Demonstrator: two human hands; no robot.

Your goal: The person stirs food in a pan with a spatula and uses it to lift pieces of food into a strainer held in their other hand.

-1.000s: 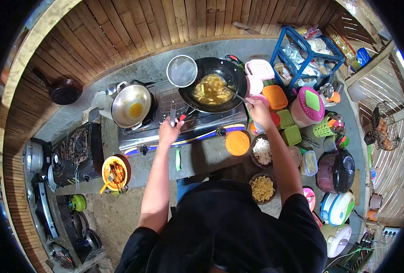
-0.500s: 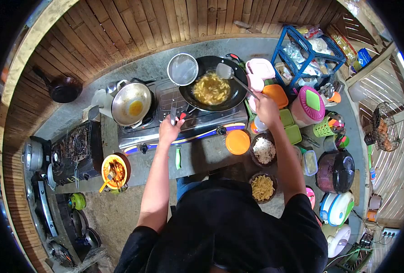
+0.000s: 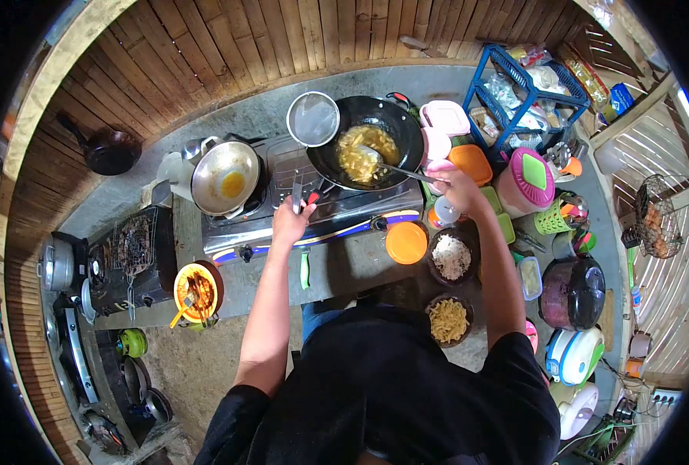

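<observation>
In the head view, the right hand (image 3: 454,186) is gripping the handle of a metal spatula (image 3: 370,154), whose blade is dipping into the food (image 3: 360,159) in the black wok (image 3: 403,124); the food is lying in brownish liquid, ahead of the right hand and to its left, well apart from the fingers. The left hand (image 3: 289,221) is closing around the handle of a round mesh strainer (image 3: 313,119), whose bowl is sitting beyond that hand, at the left edge of the wok and overlapping its rim. The wok is resting on the right side of the gas stove (image 3: 282,226), while a lighter metal pan (image 3: 205,186) with a little yellow liquid is standing on the left side. A round orange lid (image 3: 406,242) is lying in front of the stove, between the two forearms. A bowl of white shredded food (image 3: 451,257) is standing just beside the right forearm, and a bowl of pale yellow pieces (image 3: 448,320) is standing nearer the person's body. Pink, orange and green containers are crowding the counter beyond the right hand.
</observation>
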